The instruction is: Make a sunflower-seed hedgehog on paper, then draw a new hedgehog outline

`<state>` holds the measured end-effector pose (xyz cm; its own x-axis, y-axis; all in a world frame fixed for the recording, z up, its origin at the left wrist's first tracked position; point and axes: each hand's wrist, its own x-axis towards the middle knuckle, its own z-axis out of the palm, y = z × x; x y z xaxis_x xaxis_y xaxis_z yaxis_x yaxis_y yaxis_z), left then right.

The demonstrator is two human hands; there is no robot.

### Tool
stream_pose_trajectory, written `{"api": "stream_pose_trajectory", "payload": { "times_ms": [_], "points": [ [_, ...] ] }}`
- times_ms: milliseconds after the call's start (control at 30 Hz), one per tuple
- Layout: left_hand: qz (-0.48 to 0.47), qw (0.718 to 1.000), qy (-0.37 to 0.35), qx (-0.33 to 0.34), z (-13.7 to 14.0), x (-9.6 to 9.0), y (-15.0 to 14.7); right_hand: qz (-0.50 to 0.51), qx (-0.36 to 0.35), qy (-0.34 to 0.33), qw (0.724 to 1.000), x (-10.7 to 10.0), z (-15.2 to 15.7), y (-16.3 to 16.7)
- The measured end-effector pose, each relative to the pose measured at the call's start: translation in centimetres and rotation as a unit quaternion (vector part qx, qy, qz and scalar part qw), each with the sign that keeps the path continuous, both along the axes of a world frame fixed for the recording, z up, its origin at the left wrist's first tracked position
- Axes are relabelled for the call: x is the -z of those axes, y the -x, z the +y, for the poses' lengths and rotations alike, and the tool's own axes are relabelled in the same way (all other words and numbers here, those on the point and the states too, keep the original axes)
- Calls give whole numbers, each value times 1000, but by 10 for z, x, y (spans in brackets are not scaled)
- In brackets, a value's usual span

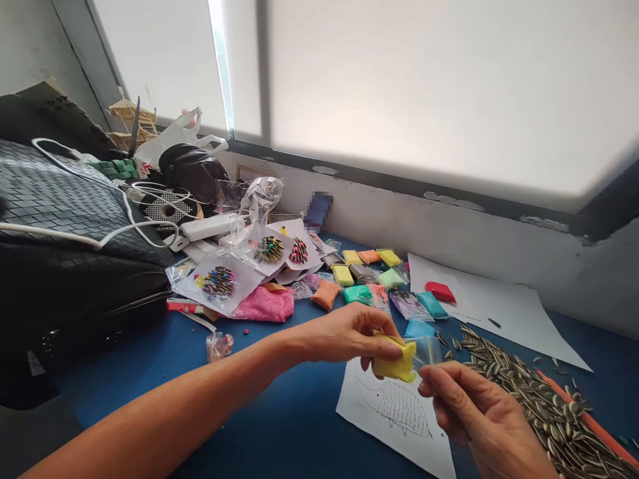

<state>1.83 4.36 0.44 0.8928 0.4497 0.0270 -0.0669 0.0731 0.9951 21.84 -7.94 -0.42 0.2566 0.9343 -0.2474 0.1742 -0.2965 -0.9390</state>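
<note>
My left hand (349, 332) is closed round a soft yellow block of modelling clay (394, 368), thumb on top. From the block's right side stretches a clear plastic bag (427, 350), whose edge is pinched between the thumb and fingers of my right hand (479, 406). Whether the clay is partly inside the bag I cannot tell. Below both hands lies a sheet of paper (359, 406) with a drawing of a spiny, long-nosed animal, partly hidden by my right hand. A light blue clay packet (419, 329) rests just behind the bag.
Sunflower seeds (544, 406) are heaped at the right with an orange stick (589, 416). Several coloured clay packets (357, 294) lie farther back. White paper (504, 313) bears a red packet (440, 291). At left are seed-decorated papers (234, 303), a pink cloth (264, 305) and a black bag (84, 266).
</note>
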Motion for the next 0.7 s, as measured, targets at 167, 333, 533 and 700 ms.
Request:
{"api": "stream_pose_trajectory", "payload": {
  "times_ms": [167, 333, 533, 700],
  "points": [
    [1, 1000, 19, -23, -10, 10, -7, 8, -2, 7, 1000, 6, 2, -8],
    [6, 998, 43, -36, -13, 15, -10, 32, -24, -9, 999, 8, -1, -7],
    [15, 998, 44, -50, -15, 16, -9, 16, -62, 7, 998, 8, -2, -6],
    [25, 997, 26, -64, -14, 19, -9, 4, -45, 15, 999, 9, -1, -6]
  ]
}}
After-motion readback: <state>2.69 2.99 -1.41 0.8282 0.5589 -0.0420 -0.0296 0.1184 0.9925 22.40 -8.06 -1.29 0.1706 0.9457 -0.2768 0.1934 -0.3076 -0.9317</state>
